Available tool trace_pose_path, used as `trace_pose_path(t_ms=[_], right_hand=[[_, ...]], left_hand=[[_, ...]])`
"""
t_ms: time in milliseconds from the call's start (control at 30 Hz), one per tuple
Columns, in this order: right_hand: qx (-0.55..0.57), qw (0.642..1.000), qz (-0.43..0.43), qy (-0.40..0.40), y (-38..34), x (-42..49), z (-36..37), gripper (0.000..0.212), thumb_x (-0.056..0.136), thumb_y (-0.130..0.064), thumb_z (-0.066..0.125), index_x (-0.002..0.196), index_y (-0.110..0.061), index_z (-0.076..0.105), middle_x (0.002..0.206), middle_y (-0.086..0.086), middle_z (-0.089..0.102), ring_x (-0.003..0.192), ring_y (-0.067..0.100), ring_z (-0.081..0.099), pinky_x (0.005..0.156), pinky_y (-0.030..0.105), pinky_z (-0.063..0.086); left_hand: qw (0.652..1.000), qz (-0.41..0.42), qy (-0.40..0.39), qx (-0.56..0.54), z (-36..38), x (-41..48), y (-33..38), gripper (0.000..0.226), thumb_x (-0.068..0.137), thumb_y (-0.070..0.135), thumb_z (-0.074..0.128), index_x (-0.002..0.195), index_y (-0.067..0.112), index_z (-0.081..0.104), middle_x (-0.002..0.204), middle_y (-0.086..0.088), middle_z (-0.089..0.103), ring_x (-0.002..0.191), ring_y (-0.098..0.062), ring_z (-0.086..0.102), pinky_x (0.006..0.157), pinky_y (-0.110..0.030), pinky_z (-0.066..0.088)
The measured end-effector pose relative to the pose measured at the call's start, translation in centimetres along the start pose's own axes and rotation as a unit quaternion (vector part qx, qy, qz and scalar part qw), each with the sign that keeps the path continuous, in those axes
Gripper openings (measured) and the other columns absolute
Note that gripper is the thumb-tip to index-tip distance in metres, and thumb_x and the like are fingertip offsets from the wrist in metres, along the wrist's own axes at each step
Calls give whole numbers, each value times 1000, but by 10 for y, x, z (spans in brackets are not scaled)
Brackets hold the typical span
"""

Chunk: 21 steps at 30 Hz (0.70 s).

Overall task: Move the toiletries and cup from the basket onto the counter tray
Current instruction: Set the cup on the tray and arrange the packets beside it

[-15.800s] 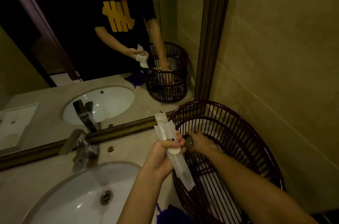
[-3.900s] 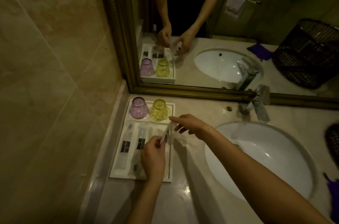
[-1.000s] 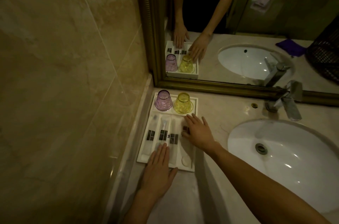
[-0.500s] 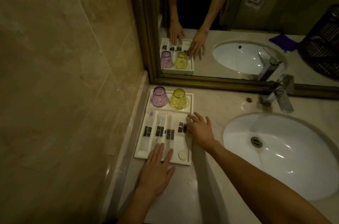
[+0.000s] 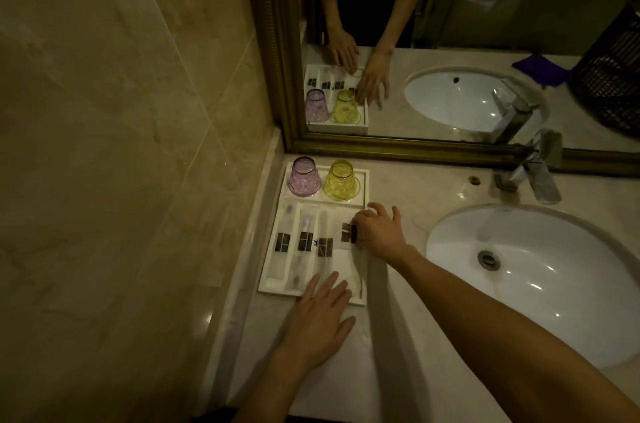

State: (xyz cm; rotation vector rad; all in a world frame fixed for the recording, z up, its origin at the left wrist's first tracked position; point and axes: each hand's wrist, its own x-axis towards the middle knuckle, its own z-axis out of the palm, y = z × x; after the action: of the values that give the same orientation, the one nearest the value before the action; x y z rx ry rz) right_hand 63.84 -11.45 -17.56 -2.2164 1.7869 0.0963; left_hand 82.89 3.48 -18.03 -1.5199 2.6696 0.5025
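A white counter tray (image 5: pixel 273 263) lies in the corner by the wall. At its back stand a purple cup (image 5: pixel 304 177) and a yellow cup (image 5: pixel 340 180), both upside down. Several clear toiletry packets (image 5: pixel 304 242) with dark labels lie side by side in front of them. My left hand (image 5: pixel 322 315) lies flat, fingers spread, over the tray's near edge. My right hand (image 5: pixel 379 230) rests on the tray's right edge, fingertips touching the rightmost packet (image 5: pixel 346 232). The dark wire basket shows only as a reflection in the mirror (image 5: pixel 609 76).
A white sink basin (image 5: pixel 540 270) takes up the counter to the right, with a chrome tap (image 5: pixel 540 169) behind it. A gold-framed mirror (image 5: pixel 450 148) runs along the back. A tiled wall (image 5: pixel 121 145) closes the left side. A purple cloth appears in the mirror (image 5: pixel 540 69).
My left hand has slid a little forward onto the tray's near edge, covering the small round item. My right hand has stayed at the rightmost packet, its fingers more curled.
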Motion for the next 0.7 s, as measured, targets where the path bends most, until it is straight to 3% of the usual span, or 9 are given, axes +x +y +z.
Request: trace_pose_path(t_ms=[333, 500, 700], right_hand=[[-22, 1000, -5, -10, 1, 2, -1, 45, 88, -37, 65, 130, -24, 57, 148, 3, 51, 151, 28, 20, 117, 67, 10], [-47, 998, -45, 10, 3, 1, 1, 66, 85, -54, 61, 143, -26, 46, 155, 5, 42, 152, 30, 17, 116, 69, 1], [-52, 996, -62, -36, 7, -7, 2, 58, 92, -35, 60, 147, -23, 42, 159, 7, 35, 154, 31, 7, 115, 72, 0]], left_hand=[[1000, -14, -1, -24, -5, 1, 8, 67, 97, 55, 16, 148, 18, 40, 160, -2, 35, 151, -16, 15, 123, -40, 4], [999, -35, 17, -27, -3, 3, 15, 64, 99, 53, 20, 148, 17, 42, 158, -3, 37, 150, -16, 17, 123, -38, 4], [996, -71, 32, -31, -1, 3, 28, 62, 98, 51, 21, 146, 19, 45, 157, 1, 38, 150, -15, 19, 123, -35, 2]])
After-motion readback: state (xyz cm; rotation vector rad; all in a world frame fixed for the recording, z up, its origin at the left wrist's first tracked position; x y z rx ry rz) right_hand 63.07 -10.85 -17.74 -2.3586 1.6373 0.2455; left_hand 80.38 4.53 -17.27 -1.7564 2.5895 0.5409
